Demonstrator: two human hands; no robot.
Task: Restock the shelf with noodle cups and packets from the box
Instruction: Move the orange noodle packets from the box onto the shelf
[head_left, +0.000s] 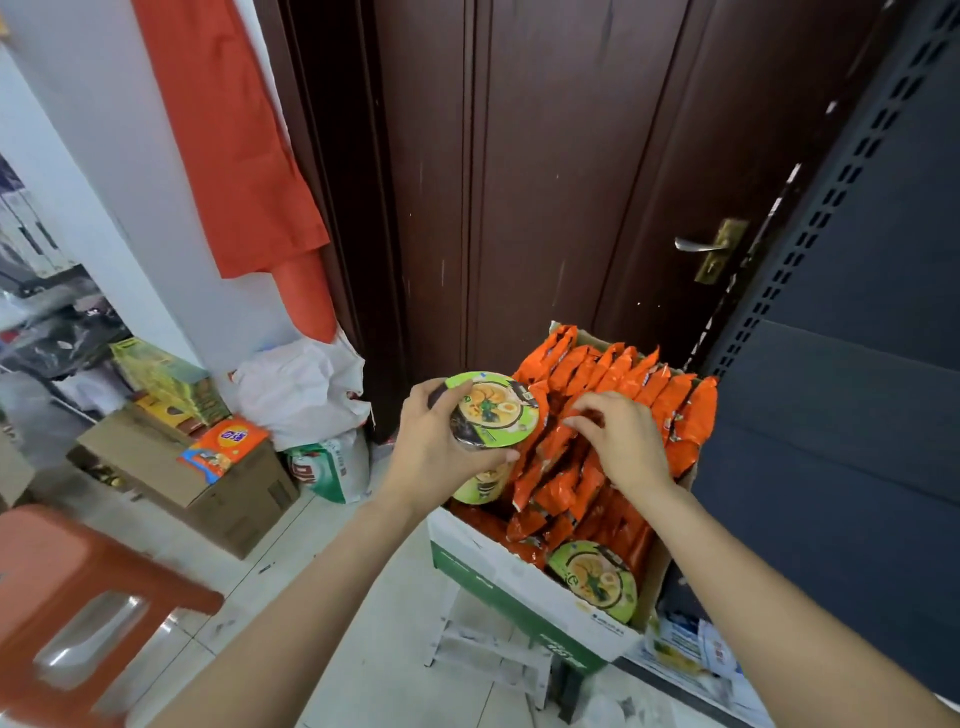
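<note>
A white and green cardboard box (519, 587) sits on a white stool, filled with several orange noodle packets (623, 384). My left hand (436, 441) grips a green-lidded noodle cup (493, 408) just above the box's left side. A second green cup (480, 486) lies under it, and a third (595, 579) rests at the box's near right corner. My right hand (618, 436) reaches into the packets, its fingers curled on an orange packet (558, 441) near the middle.
A dark metal shelf panel (841, 332) stands to the right of the box. A brown door (545, 182) is behind it. On the left floor are a cardboard box (208, 493), bags (306, 389) and a red plastic stool (78, 608).
</note>
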